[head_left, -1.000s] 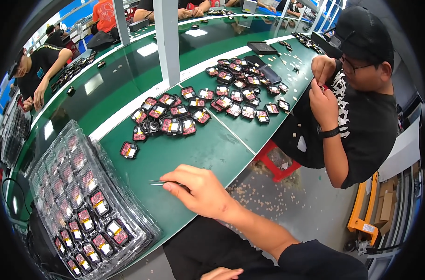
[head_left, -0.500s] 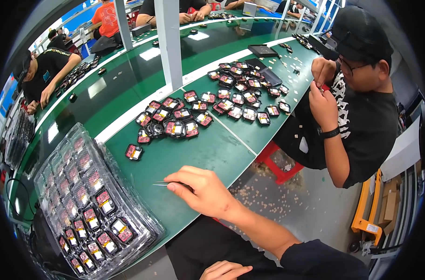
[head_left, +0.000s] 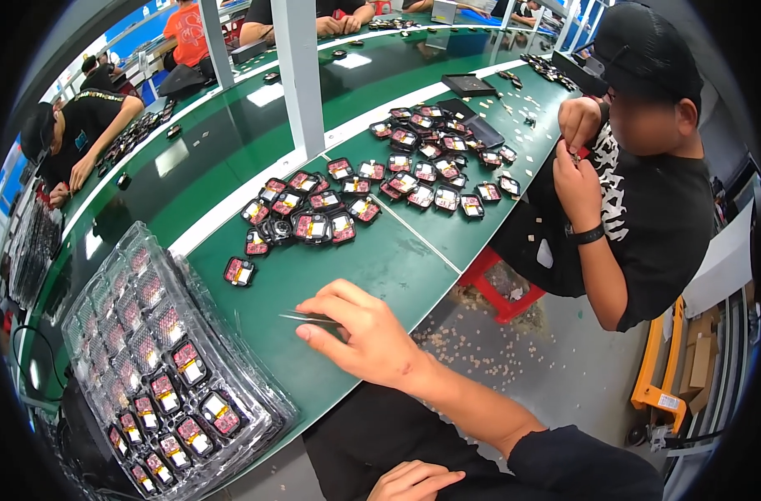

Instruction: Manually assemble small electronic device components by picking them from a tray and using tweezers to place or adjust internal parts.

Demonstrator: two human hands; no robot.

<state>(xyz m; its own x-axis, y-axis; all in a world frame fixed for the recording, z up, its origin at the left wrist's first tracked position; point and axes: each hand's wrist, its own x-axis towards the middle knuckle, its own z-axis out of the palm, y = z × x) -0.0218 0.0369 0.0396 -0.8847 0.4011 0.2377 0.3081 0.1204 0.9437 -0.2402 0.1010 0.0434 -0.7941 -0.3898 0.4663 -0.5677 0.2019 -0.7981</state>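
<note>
My right hand (head_left: pixel 359 334) is closed around a pair of thin tweezers (head_left: pixel 301 316), whose tips point left over the bare green tabletop. Resting on my dark-clothed lap at the lower edge, my left hand (head_left: pixel 414 483) holds nothing, its fingers stretched out. To the left of the tweezers stands a stack of clear plastic blister trays (head_left: pixel 255 380). Its front pockets hold several small black-cased devices (head_left: pixel 220 413) with red circuit boards, white blocks and yellow strips. One similar loose device (head_left: pixel 239 271) lies on the table, apart from a pile of others (head_left: pixel 313 227) behind it.
A second heap of devices (head_left: pixel 426 150) and a black tray (head_left: pixel 470 85) lie farther right. A grey post (head_left: pixel 303 83) rises from the bench. At right, a co-worker (head_left: pixel 647 184) works with both hands beside a red stool (head_left: pixel 505 292). Small pale bits litter the floor.
My right hand has raised its fingers slightly and the tweezers have tilted and shifted a little to the right. The left hand stays on my lap. The view has shifted slightly.
</note>
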